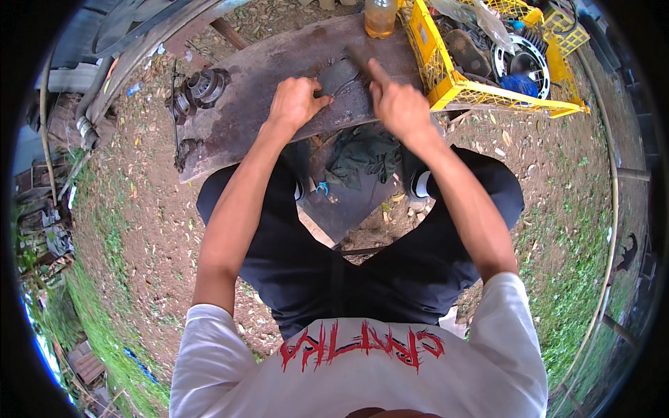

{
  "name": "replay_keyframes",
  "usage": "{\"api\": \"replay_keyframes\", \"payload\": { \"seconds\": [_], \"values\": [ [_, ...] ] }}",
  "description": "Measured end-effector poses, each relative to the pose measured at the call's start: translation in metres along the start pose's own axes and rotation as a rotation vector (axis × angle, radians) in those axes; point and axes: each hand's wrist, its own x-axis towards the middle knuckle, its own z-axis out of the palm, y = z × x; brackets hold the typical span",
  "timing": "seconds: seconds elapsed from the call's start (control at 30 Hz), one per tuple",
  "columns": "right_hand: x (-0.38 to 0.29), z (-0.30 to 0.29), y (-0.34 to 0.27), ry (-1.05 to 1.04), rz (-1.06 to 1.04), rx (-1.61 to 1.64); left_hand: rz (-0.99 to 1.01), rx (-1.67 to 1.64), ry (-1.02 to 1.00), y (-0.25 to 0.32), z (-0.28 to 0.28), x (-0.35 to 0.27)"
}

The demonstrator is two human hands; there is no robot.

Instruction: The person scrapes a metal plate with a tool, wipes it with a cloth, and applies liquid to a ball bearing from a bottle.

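A dark grey flat piece (pixel 338 77) lies on a worn wooden board (pixel 251 68) in front of me. My left hand (pixel 295 102) pinches its left edge between thumb and curled fingers. In my right hand (pixel 401 107) is a brownish bladed tool (pixel 357 56), blurred by motion, with the index finger stretched along it. Its tip is over the piece's far right side; whether it touches cannot be told. The tool's handle is hidden inside my fist.
At the right stands a yellow plastic crate (pixel 436 57) of mechanical parts, beside a bottle of amber liquid (pixel 380 21). Round metal parts (pixel 206 86) and a thin metal rod (pixel 175 115) sit at the board's left end. A dark cloth (pixel 360 157) lies between my legs.
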Motion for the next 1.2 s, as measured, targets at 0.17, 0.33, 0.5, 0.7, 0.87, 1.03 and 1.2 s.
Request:
{"api": "replay_keyframes", "payload": {
  "seconds": [0.17,0.33,0.5,0.7,0.87,1.03,1.2],
  "values": [
    [0.034,-0.018,0.015,-0.074,0.170,0.205,-0.057,-0.011,-0.054,0.010,-0.018,0.001],
    [0.017,-0.035,0.013,-0.054,0.106,0.243,-0.075,-0.319,-0.060,-0.014,-0.018,0.008],
    [0.013,-0.031,0.004,-0.049,0.019,0.291,-0.141,-0.566,-0.190,-0.036,-0.019,0.009],
    [0.014,-0.019,-0.020,-0.038,-0.017,0.267,-0.220,-0.613,-0.134,-0.052,-0.014,0.012],
    [0.011,-0.008,-0.032,0.051,-0.029,0.253,-0.245,-0.507,0.139,-0.030,0.001,-0.001],
    [0.015,-0.016,-0.028,-0.025,-0.010,0.232,-0.271,-0.280,0.172,-0.011,-0.004,-0.006],
    [-0.002,-0.011,-0.038,0.005,-0.095,0.322,-0.149,-0.243,0.274,-0.015,0.005,-0.005]
  ]
}}
